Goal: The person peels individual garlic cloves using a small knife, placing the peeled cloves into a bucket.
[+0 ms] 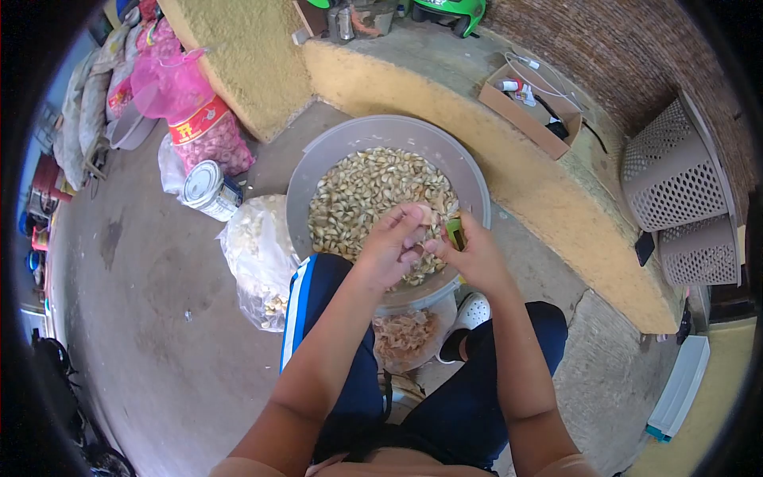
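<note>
Below me stands a wide grey tub (298, 199) filled with garlic cloves (358, 187), many still in their skins. Over its near right part, my left hand (393, 248) is closed, with a pale garlic clove (427, 216) pinched at its fingertips. Close beside it, my right hand (479, 256) is closed around a small yellow-green tool (455, 231); its blade or tip is hidden by the fingers. The fingertips of both hands nearly meet.
Left of the tub sit a clear bag of peeled cloves (258, 262) and a white can (208, 189). A bag of skins (405, 338) lies between my legs. Pink net sacks of garlic (213, 143) stand farther left. A ledge (548, 203) holding a cardboard box (520, 119) curves along the right.
</note>
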A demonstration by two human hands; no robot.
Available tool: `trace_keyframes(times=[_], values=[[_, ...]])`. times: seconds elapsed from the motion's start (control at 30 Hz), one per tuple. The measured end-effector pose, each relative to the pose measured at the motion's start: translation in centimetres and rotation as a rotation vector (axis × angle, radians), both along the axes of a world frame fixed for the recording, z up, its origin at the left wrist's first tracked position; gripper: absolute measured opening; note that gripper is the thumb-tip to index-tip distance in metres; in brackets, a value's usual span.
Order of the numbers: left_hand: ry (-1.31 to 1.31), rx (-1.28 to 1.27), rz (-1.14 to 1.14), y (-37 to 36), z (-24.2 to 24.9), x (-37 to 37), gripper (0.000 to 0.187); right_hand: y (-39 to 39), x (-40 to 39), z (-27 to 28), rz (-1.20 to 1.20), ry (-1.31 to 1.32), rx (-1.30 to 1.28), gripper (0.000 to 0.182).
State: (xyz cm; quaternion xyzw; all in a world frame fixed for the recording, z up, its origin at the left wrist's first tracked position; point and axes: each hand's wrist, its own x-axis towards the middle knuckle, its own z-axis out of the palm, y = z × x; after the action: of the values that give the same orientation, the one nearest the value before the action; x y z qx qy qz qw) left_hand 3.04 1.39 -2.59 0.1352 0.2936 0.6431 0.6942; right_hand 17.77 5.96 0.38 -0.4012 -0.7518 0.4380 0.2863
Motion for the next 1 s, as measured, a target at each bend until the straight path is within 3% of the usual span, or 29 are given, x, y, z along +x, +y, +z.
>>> trace_keyframes(times=[0.17,0.27,0.37,1.0], values=[[-0.027,-0.073,-0.061,-0.2,-0.4,0.8,0.028,0.0,-0.3,0.1,-0.021,-0.092,0.01,0.043],[-0.07,-0.137,-0.028,-0.1,0.0,1.2,0.02,0.0,-0.4,0.2,-0.035,-0.171,0.078,0.047],[-0.277,-0.112,-0.092,-0.2,-0.7,1.0,0.013,-0.1,-0.7,-0.1,-0.051,-0.214,0.178,0.05],[-0.079,-0.067,0.109,-0.5,0.5,2.0,0.02,-1.0,-1.5,-0.9,-0.121,-0.094,0.237,0.045]])
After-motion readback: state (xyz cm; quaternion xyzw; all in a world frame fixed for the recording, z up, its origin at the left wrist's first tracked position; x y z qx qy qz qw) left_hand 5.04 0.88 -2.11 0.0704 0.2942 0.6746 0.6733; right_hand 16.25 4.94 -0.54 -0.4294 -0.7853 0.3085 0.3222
